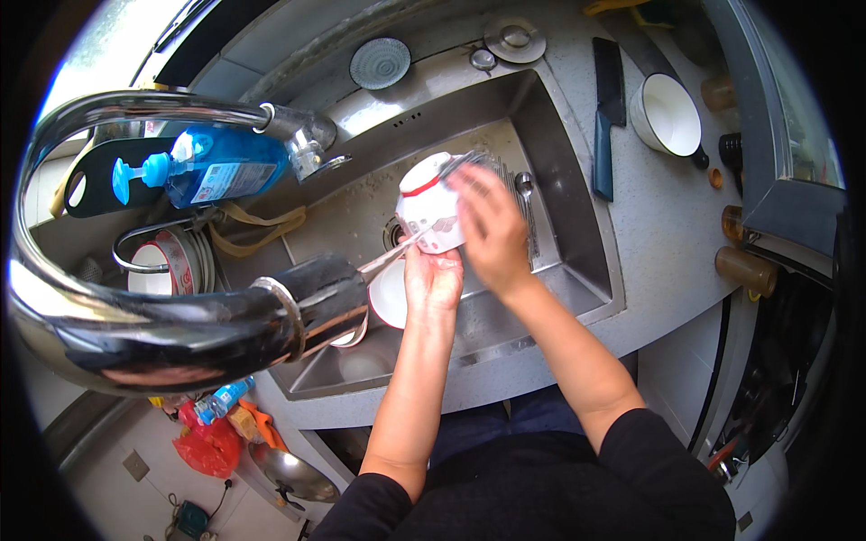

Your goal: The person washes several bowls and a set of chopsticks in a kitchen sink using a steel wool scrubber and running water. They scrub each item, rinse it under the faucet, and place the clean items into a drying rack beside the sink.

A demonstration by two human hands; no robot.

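Observation:
A white bowl [433,209] with a red ring around its foot and a printed pattern is tipped on its side above the sink [473,324]. My left hand [434,274] grips it from below. Against its foot, my right hand [492,226] presses a dark grey scouring pad [463,163], both blurred by motion. From the faucet [325,304] a thin stream of water [392,257] runs onto the bowl. Below lie a red-rimmed white dish [387,297], partly hidden by my left hand, and a smaller bowl [352,335] under the spout. Chopsticks and a metal spoon [524,184] rest at the sink's right.
Left of the sink are a blue soap pump bottle [226,169] and stacked dishes [179,260]. Behind it sit a small patterned plate [380,63] and a metal drain strainer [515,39]. A cleaver [604,152] and a white bowl [666,115] occupy the right counter.

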